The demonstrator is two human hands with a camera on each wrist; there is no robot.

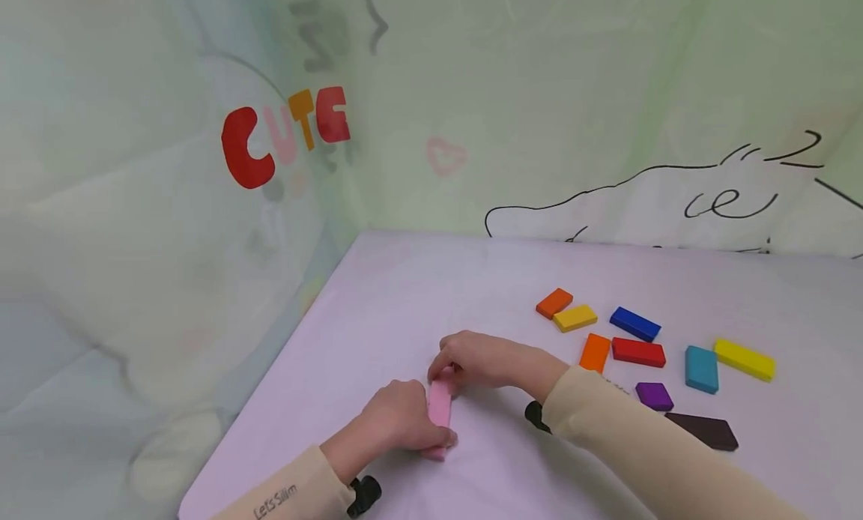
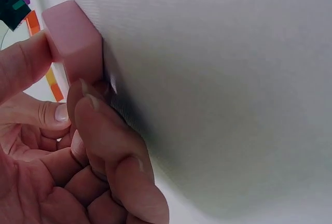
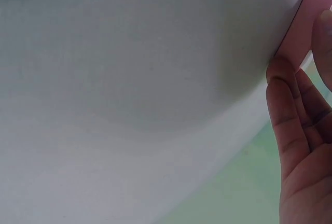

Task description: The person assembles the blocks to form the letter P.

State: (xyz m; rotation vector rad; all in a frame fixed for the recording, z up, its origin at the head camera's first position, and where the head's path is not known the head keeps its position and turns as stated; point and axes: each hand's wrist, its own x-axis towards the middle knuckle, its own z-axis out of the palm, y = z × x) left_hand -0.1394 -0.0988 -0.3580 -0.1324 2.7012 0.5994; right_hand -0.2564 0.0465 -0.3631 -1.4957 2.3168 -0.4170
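A long pink block (image 1: 440, 406) lies on the pale tabletop, pointing away from me. My left hand (image 1: 399, 419) pinches its near part, thumb on the right side and fingers on the left. At the far end, my right hand (image 1: 480, 359) holds the same block between thumb and fingers. The left wrist view shows the near end of the pink block (image 2: 78, 35) sticking out past the left thumb and fingertips. In the right wrist view, the right fingertips sit around the other end of the pink block (image 3: 306, 24).
Loose coloured blocks lie right of the hands: a blue block (image 1: 635, 324), a red block (image 1: 638, 352), a teal block (image 1: 702, 369), a purple block (image 1: 654, 395), a dark brown block (image 1: 704, 431) and several orange or yellow ones. Printed curtains (image 1: 418, 70) stand behind the table.
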